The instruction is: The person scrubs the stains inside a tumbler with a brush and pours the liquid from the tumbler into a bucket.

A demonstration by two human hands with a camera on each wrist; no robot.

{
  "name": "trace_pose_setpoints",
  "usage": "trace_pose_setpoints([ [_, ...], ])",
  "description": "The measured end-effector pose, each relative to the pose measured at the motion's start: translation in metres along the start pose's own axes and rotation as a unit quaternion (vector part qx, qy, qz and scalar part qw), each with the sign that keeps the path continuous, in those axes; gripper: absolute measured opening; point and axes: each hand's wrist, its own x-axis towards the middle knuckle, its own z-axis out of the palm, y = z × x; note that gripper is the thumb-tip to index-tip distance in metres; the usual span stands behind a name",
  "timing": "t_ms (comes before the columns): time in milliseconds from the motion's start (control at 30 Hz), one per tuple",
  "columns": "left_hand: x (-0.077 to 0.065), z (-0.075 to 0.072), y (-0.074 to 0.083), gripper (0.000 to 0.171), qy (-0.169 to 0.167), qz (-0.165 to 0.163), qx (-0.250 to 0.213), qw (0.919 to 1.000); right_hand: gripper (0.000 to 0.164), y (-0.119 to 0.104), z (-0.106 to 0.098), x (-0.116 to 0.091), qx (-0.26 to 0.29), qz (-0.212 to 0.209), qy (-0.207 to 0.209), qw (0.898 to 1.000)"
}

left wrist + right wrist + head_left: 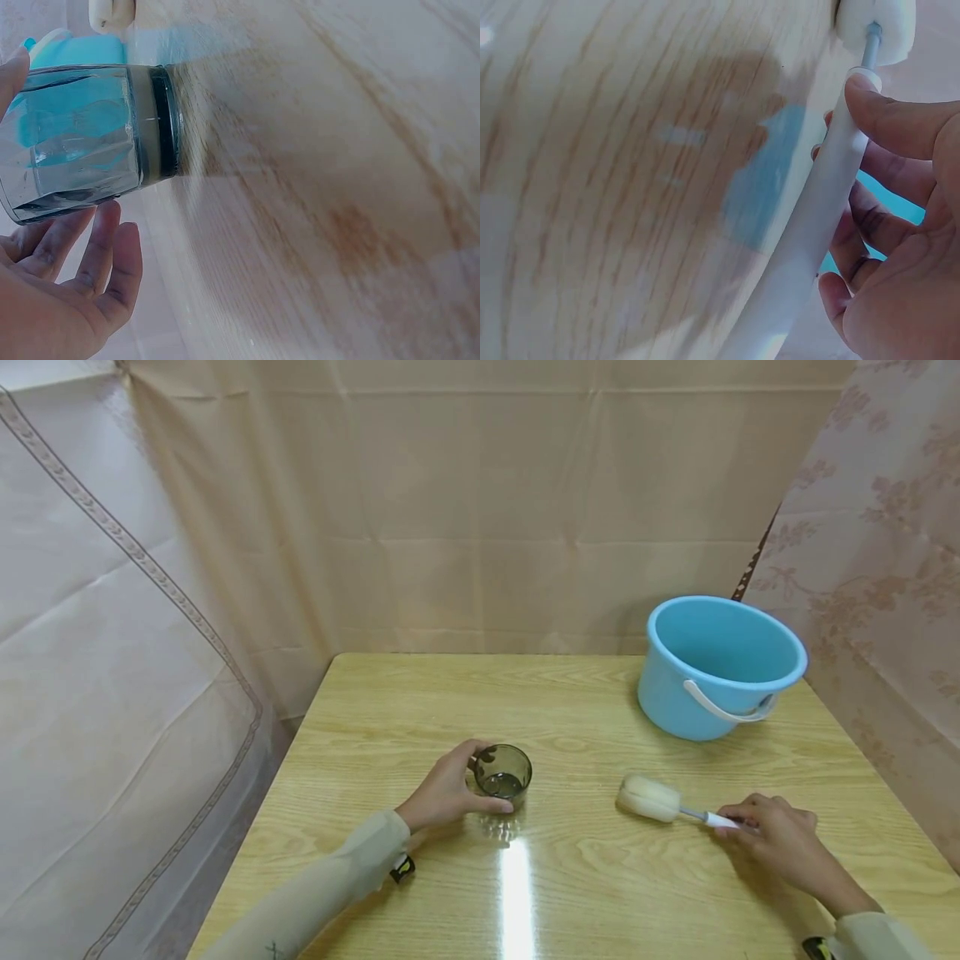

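On the wooden table stands an upright smoky glass cup (517, 781), tinted dark and see-through. My left hand (442, 792) holds it from the left, thumb at the near side and fingers at the far side. In the left wrist view the faceted glass wall shows between thumb and fingertips, its thick base at the tabletop. To the right lies a sponge bottle brush (649, 799) with a cream foam head pointing left. My right hand (787, 843) pinches its white handle (799, 240) between thumb and fingers, close over the table.
A light blue bucket (678, 706) with a white handle stands at the table's back right, beyond the brush. Beige cloth (480, 510) hangs behind the table (405, 693), with pale curtains at both sides. A bright light reflection lies on the tabletop in front of the glass.
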Motion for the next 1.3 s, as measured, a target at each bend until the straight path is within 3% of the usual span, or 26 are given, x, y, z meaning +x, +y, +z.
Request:
trace_pose_setpoints([
  [633,0.000,0.000,-0.001,0.097,0.000,-0.003,0.003,1.0000,0.024,-0.007,-0.005,0.003,0.018,0.008,-0.052,0.998],
  [967,-0.001,0.001,0.001,0.096,0.001,-0.009,-0.001,1.0000,0.023,-0.010,-0.018,0.014,0.000,-0.018,-0.017,1.000],
  [1300,-0.001,0.001,0.001,0.094,0.002,-0.004,-0.010,0.9999,0.037,-0.013,-0.039,0.028,0.029,0.016,0.008,0.999],
])
